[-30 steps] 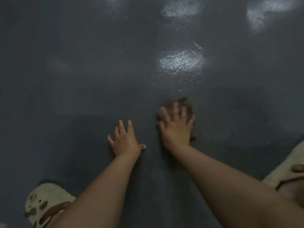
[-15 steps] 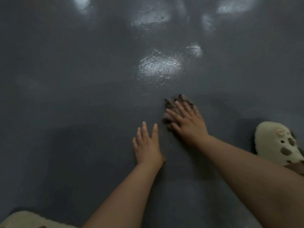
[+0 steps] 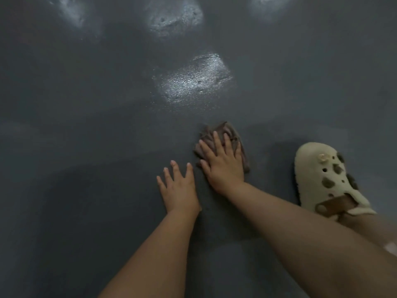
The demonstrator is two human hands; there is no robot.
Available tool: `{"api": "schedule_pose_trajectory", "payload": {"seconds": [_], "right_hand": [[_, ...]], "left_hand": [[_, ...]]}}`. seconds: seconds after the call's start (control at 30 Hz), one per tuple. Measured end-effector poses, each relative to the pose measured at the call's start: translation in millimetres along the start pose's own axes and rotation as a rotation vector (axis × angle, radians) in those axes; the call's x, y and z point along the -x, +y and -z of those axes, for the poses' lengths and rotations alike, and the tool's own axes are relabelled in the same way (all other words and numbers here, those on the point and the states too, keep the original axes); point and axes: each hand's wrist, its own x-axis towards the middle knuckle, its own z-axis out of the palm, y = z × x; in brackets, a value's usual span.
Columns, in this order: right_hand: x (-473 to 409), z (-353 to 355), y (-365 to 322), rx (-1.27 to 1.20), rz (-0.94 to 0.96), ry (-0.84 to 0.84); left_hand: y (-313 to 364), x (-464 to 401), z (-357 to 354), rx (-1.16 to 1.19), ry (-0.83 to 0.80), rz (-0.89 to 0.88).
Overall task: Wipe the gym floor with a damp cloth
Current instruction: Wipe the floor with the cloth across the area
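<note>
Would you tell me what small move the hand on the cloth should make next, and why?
Probably push the cloth forward toward the shiny patch. The right hand presses flat on the bunched cloth, the left hand rests flat on the floor as a brace, and the grey stretch between cloth and patch looks dull, perhaps unwiped.

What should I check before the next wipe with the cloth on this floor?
1. Right hand flat on the cloth, fingers spread: ok.
2. Cloth lying on the floor, not lifted: ok.
3. Cloth spread out smooth: not ok, it is bunched and wrinkled under the fingers.
4. Left hand resting flat on the bare floor for support, beside the cloth and apart from it: ok.
5. Clog apart from the cloth, to its right: ok.
6. Cloth still damp enough: cannot tell.
</note>
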Motion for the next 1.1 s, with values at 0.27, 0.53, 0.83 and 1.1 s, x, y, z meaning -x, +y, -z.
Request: {"api": "schedule_pose_trajectory", "payload": {"seconds": [0.27,0.53,0.83,1.1], "right_hand": [[-8,18,82,0.06,0.137,0.055],[-6,28,116,-0.145,-0.517,0.147],[38,-11,22,-0.08,-0.062,0.045],[10,14,105,0.027,0.133,0.024]], "left_hand": [[4,-2,1,-0.003,-0.009,0.021],[1,-2,-1,0.0,0.006,0.006],[2,-1,0,-0.019,0.001,-0.004],[3,1,1,-0.007,-0.022,0.031]]}}
